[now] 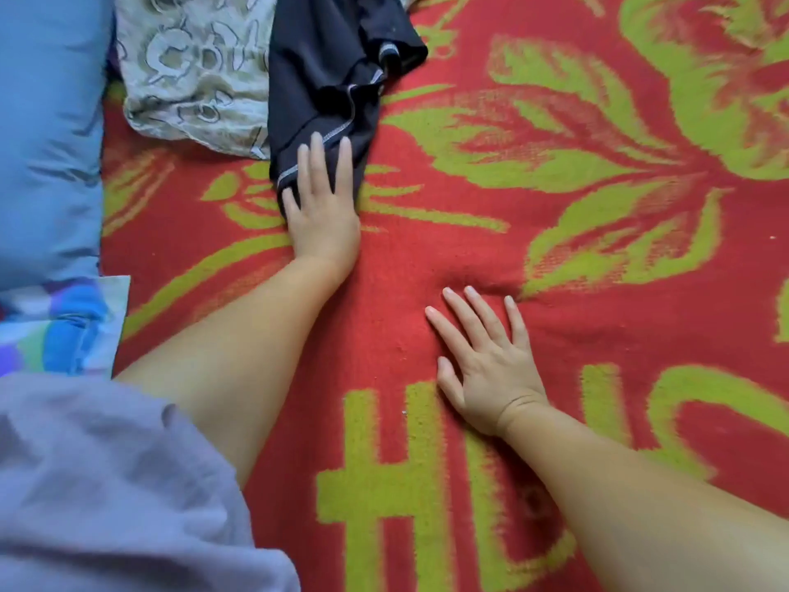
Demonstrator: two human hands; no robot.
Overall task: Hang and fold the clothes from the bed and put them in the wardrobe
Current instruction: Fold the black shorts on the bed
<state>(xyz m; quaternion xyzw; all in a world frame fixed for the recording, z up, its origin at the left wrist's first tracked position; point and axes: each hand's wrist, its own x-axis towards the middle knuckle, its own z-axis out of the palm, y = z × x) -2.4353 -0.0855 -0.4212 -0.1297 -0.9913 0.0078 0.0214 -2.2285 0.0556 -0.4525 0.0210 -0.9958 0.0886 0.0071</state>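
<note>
Blanket (555, 258) under flat right hand (486, 369)

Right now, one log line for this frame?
left hand flat on dark garment | right hand flat on blanket | nothing folded

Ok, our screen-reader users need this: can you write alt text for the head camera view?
A person's left hand lies with straight fingers on a dark navy garment on a red and green blanket, while the right hand lies flat on the blanket. A patterned grey cloth and blue pillow lie to the left.
</note>
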